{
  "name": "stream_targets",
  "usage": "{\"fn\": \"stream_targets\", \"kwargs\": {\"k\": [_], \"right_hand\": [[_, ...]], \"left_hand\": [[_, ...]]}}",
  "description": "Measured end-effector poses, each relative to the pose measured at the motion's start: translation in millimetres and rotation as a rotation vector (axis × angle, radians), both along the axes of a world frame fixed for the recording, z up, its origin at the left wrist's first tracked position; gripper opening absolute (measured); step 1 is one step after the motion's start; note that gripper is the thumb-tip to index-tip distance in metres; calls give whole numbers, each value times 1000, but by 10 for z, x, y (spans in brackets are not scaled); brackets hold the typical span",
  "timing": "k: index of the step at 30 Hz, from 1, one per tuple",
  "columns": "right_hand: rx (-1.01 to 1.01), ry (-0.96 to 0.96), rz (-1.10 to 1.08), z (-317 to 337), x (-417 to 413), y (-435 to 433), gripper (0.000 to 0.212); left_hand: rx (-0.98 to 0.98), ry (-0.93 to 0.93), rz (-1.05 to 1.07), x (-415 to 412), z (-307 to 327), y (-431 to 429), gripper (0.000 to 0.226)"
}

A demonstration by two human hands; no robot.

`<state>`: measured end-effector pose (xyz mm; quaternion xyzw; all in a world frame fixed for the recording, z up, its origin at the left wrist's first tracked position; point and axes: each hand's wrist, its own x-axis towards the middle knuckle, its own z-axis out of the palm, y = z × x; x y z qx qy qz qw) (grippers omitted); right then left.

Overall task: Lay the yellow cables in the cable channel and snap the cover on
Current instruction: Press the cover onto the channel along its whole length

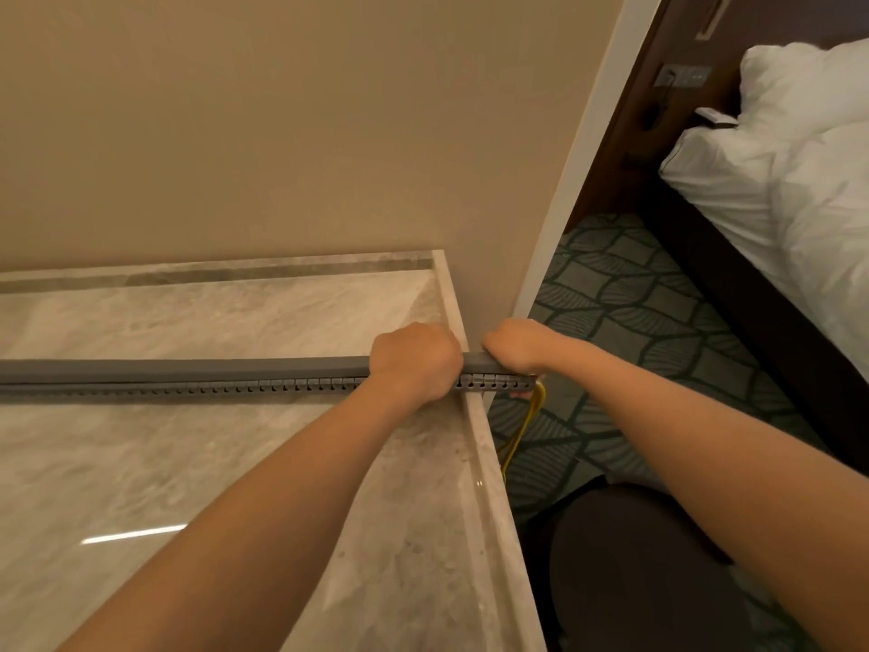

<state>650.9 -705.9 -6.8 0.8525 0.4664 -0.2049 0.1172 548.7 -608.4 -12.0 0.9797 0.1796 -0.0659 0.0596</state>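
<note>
Head view: both hands squeeze the cover (188, 368) at the worktop (475, 435) edge.
Left hand (416, 357) grips cover and cable channel (489, 381) inside that edge, right hand (515, 345) grips the end beyond it; yellow cables (525, 428) hang below. One pinched under the lip could block the snap.

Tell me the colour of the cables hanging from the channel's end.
Yellow; the cables show best in the head view.

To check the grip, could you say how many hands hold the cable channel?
2: the left hand grips the cable channel at the marble counter edge, the right hand its overhanging end.
</note>
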Motion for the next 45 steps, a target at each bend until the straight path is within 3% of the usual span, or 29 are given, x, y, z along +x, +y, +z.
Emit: {"fn": "stream_targets", "kwargs": {"k": [4,8,13,16,20,24,26,39,45], "right_hand": [[13,121,-60,3,-35,128,44],[186,169,-109,89,-23,30,54],[413,212,10,238,-135,-347,31],[368,46,155,226,-202,-504,46],[418,-25,177,208,-241,-508,40],[467,-2,158,187,-227,-499,34],[482,-7,151,184,-226,-498,33],[511,-174,272,173,-271,-569,36],[533,-302,352,108,-354,-642,40]], "left_hand": [[53,-78,-20,-23,-103,-11,32],[-24,-95,49,-48,-101,28,48],[-124,-153,53,-72,-104,43,61],[-175,-152,33,-75,-111,73,66],[-304,-142,-87,-94,-82,159,57],[-548,-118,-227,-183,15,337,27],[-568,-131,-290,-240,48,409,19],[-183,-177,-415,-342,140,318,24],[333,-346,-561,-524,-94,201,55]]}}
